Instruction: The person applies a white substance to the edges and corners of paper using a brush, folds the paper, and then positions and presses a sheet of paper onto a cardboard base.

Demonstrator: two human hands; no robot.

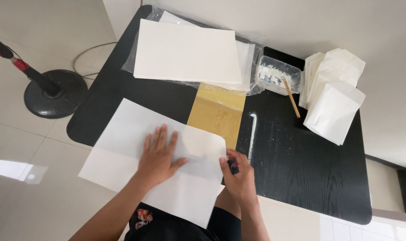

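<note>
A large white sheet of paper (122, 147) lies over the near left edge of the black table (301, 160), hanging past the rim. My left hand (158, 154) rests flat on it, fingers spread. My right hand (238, 176) pinches the sheet's right edge, where the corner curls up. Under the sheet's far right corner lies a yellow-brown board (218, 111).
A stack of white paper (185, 51) sits on clear plastic wrap at the far side. A clear tub of white paste (278, 73) holds a wooden stick (293, 99). Several folded white paper bags (334, 98) lie at the far right. A fan base (55, 91) stands on the floor at left.
</note>
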